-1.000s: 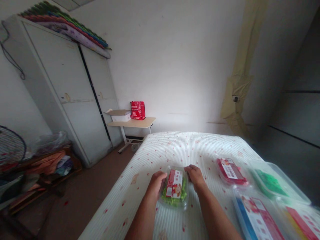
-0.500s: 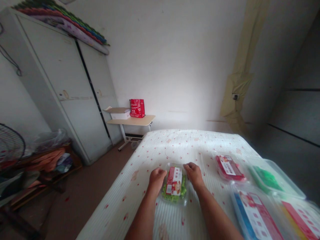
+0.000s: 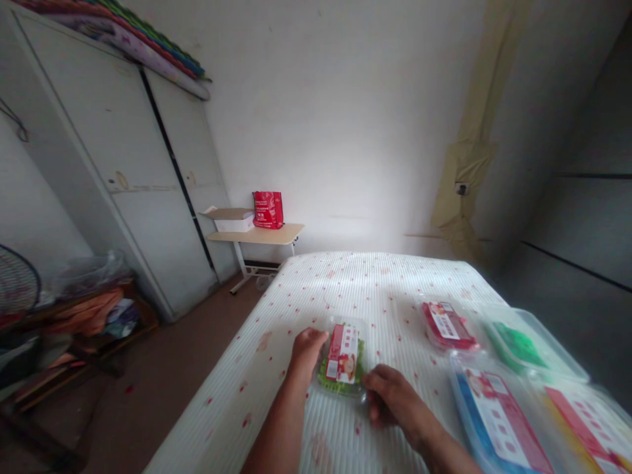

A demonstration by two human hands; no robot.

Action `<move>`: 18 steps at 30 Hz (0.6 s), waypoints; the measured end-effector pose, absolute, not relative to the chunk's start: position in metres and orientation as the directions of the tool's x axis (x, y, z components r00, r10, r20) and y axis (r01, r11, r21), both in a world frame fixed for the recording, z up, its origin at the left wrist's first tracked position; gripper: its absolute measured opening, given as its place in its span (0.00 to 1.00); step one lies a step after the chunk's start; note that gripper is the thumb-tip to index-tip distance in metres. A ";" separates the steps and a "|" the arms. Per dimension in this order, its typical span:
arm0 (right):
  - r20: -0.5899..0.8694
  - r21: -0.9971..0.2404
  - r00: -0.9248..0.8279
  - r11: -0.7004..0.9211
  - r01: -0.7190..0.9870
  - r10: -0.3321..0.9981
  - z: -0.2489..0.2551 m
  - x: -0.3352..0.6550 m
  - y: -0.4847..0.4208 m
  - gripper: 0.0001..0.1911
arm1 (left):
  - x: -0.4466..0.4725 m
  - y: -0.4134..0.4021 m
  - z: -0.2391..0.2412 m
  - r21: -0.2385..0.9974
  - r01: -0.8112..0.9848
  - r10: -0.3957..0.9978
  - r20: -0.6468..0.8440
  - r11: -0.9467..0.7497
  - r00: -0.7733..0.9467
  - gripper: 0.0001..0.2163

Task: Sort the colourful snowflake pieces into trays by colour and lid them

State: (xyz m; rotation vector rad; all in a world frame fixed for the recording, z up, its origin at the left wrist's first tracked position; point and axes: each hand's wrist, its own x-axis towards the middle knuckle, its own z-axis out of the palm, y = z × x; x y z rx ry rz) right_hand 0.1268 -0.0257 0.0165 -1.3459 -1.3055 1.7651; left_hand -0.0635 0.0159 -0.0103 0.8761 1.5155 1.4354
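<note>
A small clear plastic box (image 3: 342, 359) with green pieces inside and a red and white label lies on the white spotted bed sheet (image 3: 365, 283). My left hand (image 3: 306, 347) grips the box's left side, fingers curled round its edge. My right hand (image 3: 392, 398) is at the box's near right corner, fingers bent and touching the rim.
To the right lie a small box of red pieces (image 3: 448, 326), a box of green pieces (image 3: 523, 342), a blue box (image 3: 498, 421) and a red one (image 3: 587, 428). A wardrobe (image 3: 123, 171), a side table (image 3: 257, 236) with a red bag (image 3: 267, 209), and clutter (image 3: 83, 309) stand left.
My right hand has moved from the box's far right corner back to its near right corner. The left hand has stayed on the left side. The view shifted slightly.
</note>
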 end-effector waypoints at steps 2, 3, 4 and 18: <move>-0.374 -0.926 -0.340 -0.370 0.079 0.863 0.013 0.126 -0.029 0.16 | -0.064 0.015 -0.012 0.992 -0.086 0.921 -0.122 0.096 -0.370 0.14; -0.374 -0.925 -0.341 -0.372 0.074 0.863 0.012 0.125 -0.029 0.16 | -0.064 0.014 -0.013 0.991 -0.095 0.924 -0.126 0.097 -0.362 0.14; -0.376 -0.924 -0.339 -0.375 0.073 0.862 0.011 0.124 -0.029 0.15 | -0.065 0.014 -0.013 0.990 -0.103 0.926 -0.129 0.099 -0.356 0.14; -0.224 -0.974 -0.259 -0.226 0.021 0.939 -0.002 0.117 -0.030 0.12 | -0.064 0.013 -0.013 0.976 -0.194 0.929 -0.164 0.103 -0.332 0.16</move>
